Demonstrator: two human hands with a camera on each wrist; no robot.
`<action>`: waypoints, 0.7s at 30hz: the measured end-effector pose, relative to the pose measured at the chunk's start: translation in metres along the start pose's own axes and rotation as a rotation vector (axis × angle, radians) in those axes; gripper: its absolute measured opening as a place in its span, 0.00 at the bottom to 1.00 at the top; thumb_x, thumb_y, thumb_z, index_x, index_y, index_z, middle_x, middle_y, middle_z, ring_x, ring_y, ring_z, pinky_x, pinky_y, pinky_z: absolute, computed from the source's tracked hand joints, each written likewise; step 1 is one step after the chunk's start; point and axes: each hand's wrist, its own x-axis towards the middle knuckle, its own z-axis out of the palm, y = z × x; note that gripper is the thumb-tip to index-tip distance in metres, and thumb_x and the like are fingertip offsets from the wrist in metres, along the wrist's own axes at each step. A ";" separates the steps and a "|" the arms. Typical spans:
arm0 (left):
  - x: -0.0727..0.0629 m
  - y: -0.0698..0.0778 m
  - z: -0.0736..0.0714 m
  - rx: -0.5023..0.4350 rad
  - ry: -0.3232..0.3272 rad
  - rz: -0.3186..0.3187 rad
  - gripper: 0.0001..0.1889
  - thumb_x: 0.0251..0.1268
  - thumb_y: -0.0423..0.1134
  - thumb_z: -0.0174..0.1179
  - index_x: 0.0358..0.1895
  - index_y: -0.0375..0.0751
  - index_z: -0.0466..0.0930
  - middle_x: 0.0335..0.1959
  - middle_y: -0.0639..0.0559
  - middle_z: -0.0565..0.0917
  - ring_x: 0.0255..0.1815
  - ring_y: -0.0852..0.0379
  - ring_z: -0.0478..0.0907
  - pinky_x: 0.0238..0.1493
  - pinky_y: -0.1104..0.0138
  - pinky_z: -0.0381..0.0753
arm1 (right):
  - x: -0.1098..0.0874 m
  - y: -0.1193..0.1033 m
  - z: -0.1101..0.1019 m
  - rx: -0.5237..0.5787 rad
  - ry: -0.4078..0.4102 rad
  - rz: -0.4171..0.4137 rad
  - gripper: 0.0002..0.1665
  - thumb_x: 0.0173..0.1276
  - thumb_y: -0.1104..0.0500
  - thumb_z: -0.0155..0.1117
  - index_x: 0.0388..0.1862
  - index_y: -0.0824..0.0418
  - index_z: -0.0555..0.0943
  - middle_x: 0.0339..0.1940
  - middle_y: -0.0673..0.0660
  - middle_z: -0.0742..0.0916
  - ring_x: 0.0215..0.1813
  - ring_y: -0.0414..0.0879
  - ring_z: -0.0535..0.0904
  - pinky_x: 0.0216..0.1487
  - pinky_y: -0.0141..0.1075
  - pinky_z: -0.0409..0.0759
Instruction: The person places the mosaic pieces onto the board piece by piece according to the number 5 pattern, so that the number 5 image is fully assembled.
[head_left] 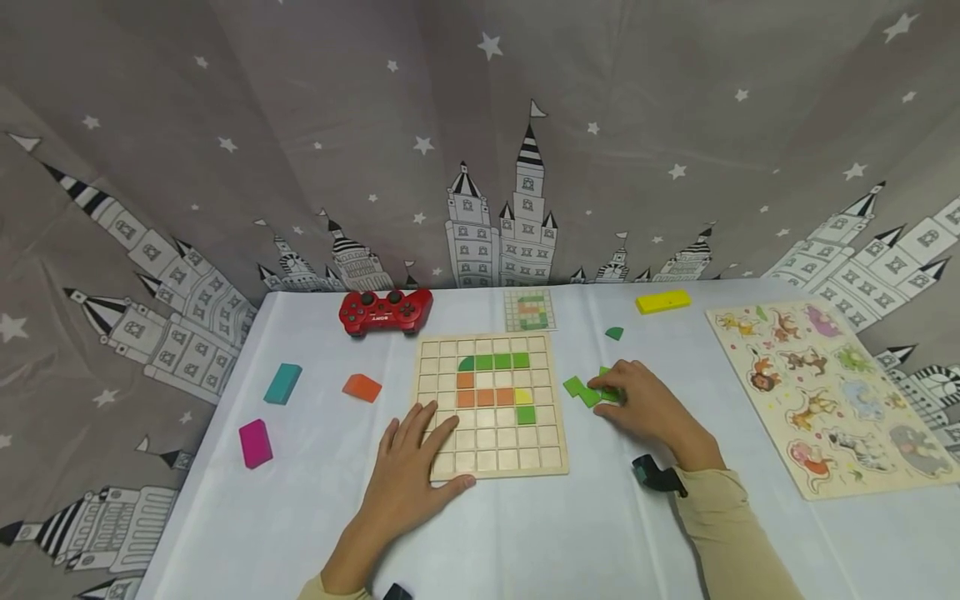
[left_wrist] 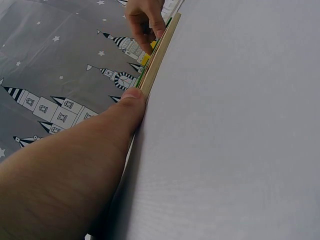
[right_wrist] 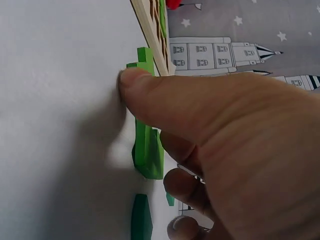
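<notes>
A wooden grid board (head_left: 498,460) lies in the middle of the table, with green, orange and yellow tiles set in some of its squares. My left hand (head_left: 408,462) rests on the board's near left corner, fingers spread and thumb along the near edge. To the right of the board, my right hand (head_left: 647,404) pinches a green square tile (head_left: 588,398) between thumb and fingers, among other loose green tiles (head_left: 573,385). In the right wrist view the thumb (right_wrist: 145,92) covers part of the green tiles (right_wrist: 145,150). A dark green quarter-round tile (head_left: 614,333) lies behind that hand.
A patterned card (head_left: 528,311) touches the board's far side. A red game controller (head_left: 386,312) lies at the back left. Teal (head_left: 282,383), magenta (head_left: 256,443) and orange (head_left: 362,387) blocks lie left, a yellow block (head_left: 663,302) back right. An animal puzzle (head_left: 832,400) covers the right side.
</notes>
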 end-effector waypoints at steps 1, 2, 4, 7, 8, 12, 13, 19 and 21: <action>0.000 0.000 0.000 0.000 -0.001 -0.001 0.46 0.54 0.73 0.64 0.76 0.58 0.68 0.81 0.46 0.60 0.84 0.44 0.50 0.81 0.40 0.46 | 0.000 -0.001 0.001 -0.005 -0.009 0.000 0.20 0.63 0.55 0.77 0.55 0.54 0.88 0.49 0.53 0.85 0.51 0.49 0.75 0.57 0.48 0.79; 0.000 0.000 0.000 0.002 -0.001 -0.001 0.46 0.54 0.73 0.64 0.76 0.58 0.68 0.81 0.46 0.60 0.84 0.44 0.50 0.81 0.40 0.46 | 0.000 -0.001 0.001 -0.011 -0.016 -0.003 0.20 0.63 0.56 0.76 0.54 0.54 0.88 0.50 0.53 0.84 0.52 0.49 0.76 0.58 0.49 0.79; 0.000 0.000 0.000 0.002 -0.004 -0.003 0.46 0.54 0.73 0.64 0.76 0.58 0.67 0.82 0.46 0.60 0.84 0.44 0.50 0.81 0.40 0.46 | -0.001 -0.003 0.001 -0.027 -0.023 -0.009 0.18 0.64 0.56 0.76 0.53 0.54 0.88 0.49 0.53 0.84 0.53 0.50 0.76 0.60 0.50 0.79; 0.000 0.000 0.000 0.003 -0.006 -0.007 0.46 0.54 0.73 0.64 0.76 0.58 0.67 0.82 0.46 0.59 0.84 0.44 0.49 0.81 0.40 0.46 | -0.001 -0.005 0.002 -0.046 -0.024 -0.009 0.17 0.64 0.55 0.76 0.52 0.54 0.87 0.50 0.54 0.84 0.54 0.50 0.76 0.62 0.51 0.79; 0.000 0.000 0.000 0.003 -0.007 -0.007 0.46 0.54 0.73 0.64 0.76 0.58 0.68 0.82 0.46 0.59 0.84 0.44 0.49 0.81 0.40 0.46 | -0.001 -0.005 0.002 -0.049 -0.027 -0.009 0.18 0.64 0.55 0.76 0.52 0.54 0.87 0.50 0.54 0.84 0.55 0.51 0.76 0.63 0.51 0.79; 0.000 0.000 -0.001 -0.001 -0.003 -0.005 0.46 0.54 0.73 0.64 0.76 0.58 0.68 0.82 0.46 0.60 0.84 0.43 0.50 0.81 0.40 0.46 | -0.003 -0.007 0.002 -0.046 -0.039 -0.003 0.18 0.64 0.53 0.75 0.53 0.54 0.87 0.49 0.53 0.83 0.53 0.49 0.74 0.60 0.49 0.79; 0.000 0.000 -0.001 -0.001 -0.003 -0.003 0.46 0.54 0.73 0.64 0.76 0.58 0.68 0.82 0.46 0.60 0.84 0.43 0.50 0.81 0.40 0.47 | -0.003 -0.007 0.002 -0.043 -0.039 -0.004 0.18 0.65 0.53 0.75 0.52 0.54 0.87 0.48 0.52 0.82 0.52 0.48 0.74 0.59 0.48 0.79; 0.001 0.001 -0.001 0.002 -0.003 -0.001 0.46 0.54 0.73 0.64 0.76 0.58 0.68 0.81 0.46 0.60 0.84 0.43 0.50 0.81 0.40 0.47 | -0.005 -0.008 0.006 -0.066 0.015 -0.045 0.16 0.64 0.51 0.76 0.49 0.55 0.87 0.46 0.51 0.82 0.51 0.47 0.74 0.58 0.46 0.80; 0.001 0.001 -0.001 0.002 -0.005 -0.003 0.46 0.54 0.73 0.64 0.76 0.58 0.68 0.81 0.46 0.60 0.84 0.43 0.50 0.81 0.40 0.47 | -0.006 -0.011 0.008 -0.065 0.045 -0.071 0.17 0.64 0.50 0.76 0.48 0.56 0.87 0.45 0.51 0.82 0.51 0.46 0.74 0.58 0.45 0.81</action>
